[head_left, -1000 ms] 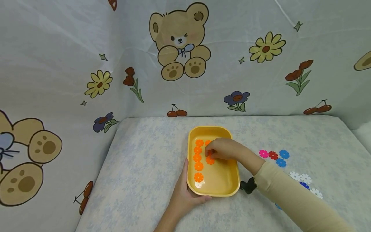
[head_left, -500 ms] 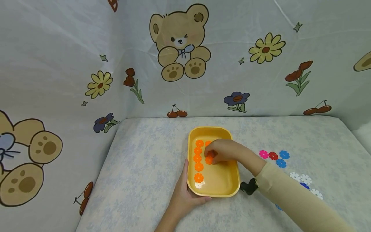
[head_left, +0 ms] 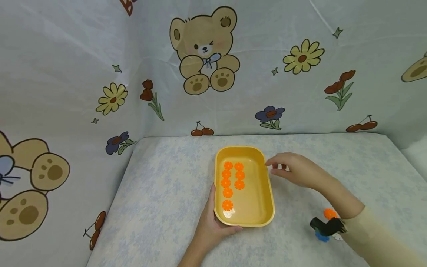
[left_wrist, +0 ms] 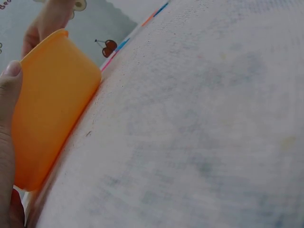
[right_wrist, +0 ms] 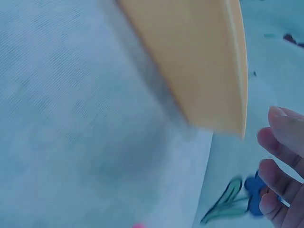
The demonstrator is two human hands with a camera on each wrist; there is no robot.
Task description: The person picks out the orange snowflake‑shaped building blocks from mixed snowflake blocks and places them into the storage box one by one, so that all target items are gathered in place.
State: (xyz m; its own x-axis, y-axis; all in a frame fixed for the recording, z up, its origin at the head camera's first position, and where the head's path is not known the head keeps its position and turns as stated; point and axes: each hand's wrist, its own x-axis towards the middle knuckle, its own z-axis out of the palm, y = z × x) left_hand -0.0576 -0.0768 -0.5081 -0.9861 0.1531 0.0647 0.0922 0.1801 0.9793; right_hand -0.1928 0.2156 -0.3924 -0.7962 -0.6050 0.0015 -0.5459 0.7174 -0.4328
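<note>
My left hand (head_left: 211,224) holds the near left corner of a yellow plastic tray (head_left: 255,217), its thumb along the near side and fingers at the left side. The left wrist view shows the thumb against the tray's wall (left_wrist: 57,104). Inside the tray lie orange flower-shaped discs (head_left: 228,193), a longer column at left and three beside it. My right hand (head_left: 297,168) is just off the tray's right rim, fingers loosely bent and holding nothing. In the right wrist view its fingers (right_wrist: 280,178) are spread apart from the tray's corner.
On the table right of the tray, an orange disc (head_left: 330,213), a blue disc (head_left: 322,236) and a white disc (head_left: 337,236) show around the black wrist camera (head_left: 327,226). The right arm hides part of that area. A patterned cloth (head_left: 253,48) hangs behind the table.
My right hand has let go of an orange disc in the second column and moved out over the tray's right rim. The left hand and tray have stayed put.
</note>
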